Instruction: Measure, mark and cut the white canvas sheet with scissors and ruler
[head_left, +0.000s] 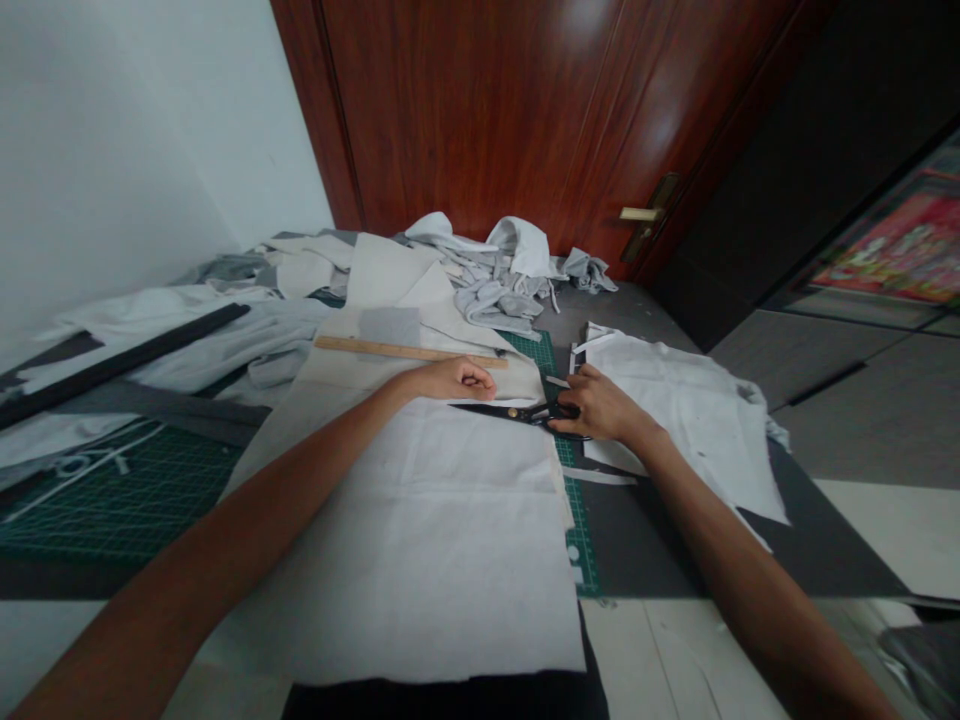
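Observation:
My right hand is closed round the handles of a pair of black scissors, whose blades point left over the cloth. Just beyond the blade tips rests my left hand, its fingers curled in; whatever they hold, if anything, is hidden. A large piece of white cloth lies under both the scissors and my left hand and hangs over the near table edge. Behind my left hand a wooden ruler lies across paler fabric pieces. Thin cut strips lie near my right hand.
A green cutting mat shows on both sides of the cloth. Another white cloth lies to the right. Crumpled scraps are heaped at the back, before a wooden door. A long black bar lies on fabric at left.

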